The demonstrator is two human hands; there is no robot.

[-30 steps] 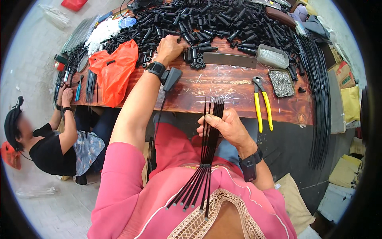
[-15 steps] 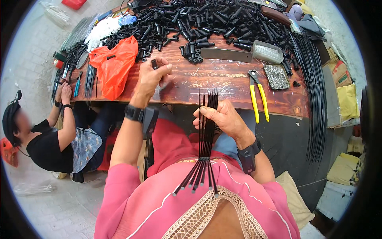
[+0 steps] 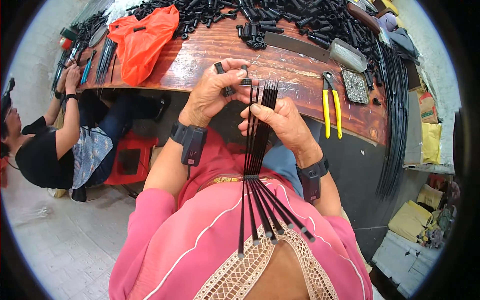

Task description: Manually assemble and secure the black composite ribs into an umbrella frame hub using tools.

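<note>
Over the near edge of the brown wooden table (image 3: 200, 50), the left hand (image 3: 212, 95) is holding short black plastic tubes (image 3: 228, 91) between bent fingers (image 3: 236, 63). On the table's near side, the right hand (image 3: 287, 122) is pinching slim, straight black rods (image 3: 256, 147), which are fanning into grey-tipped ends (image 3: 269, 233) beyond a dark binding (image 3: 251, 177). A black wrist device (image 3: 195, 140) is bearing a tiny, unreadable label (image 3: 191, 161).

Tabletop (image 3: 210, 47) is reddish-brown wood, varnished glossy but scuffed in patches. Black tubular pieces (image 3: 225, 82) look like smooth, slightly shiny plastic, and the thin black rods (image 3: 258, 135) look smooth too. Orange bag (image 3: 142, 47) is crinkly, shiny thin plastic. Pliers (image 3: 331, 107) have dark metal jaws, smooth yellow grips. Pink top (image 3: 170, 230): soft matt cloth, openwork lace trim (image 3: 310, 265).
</note>
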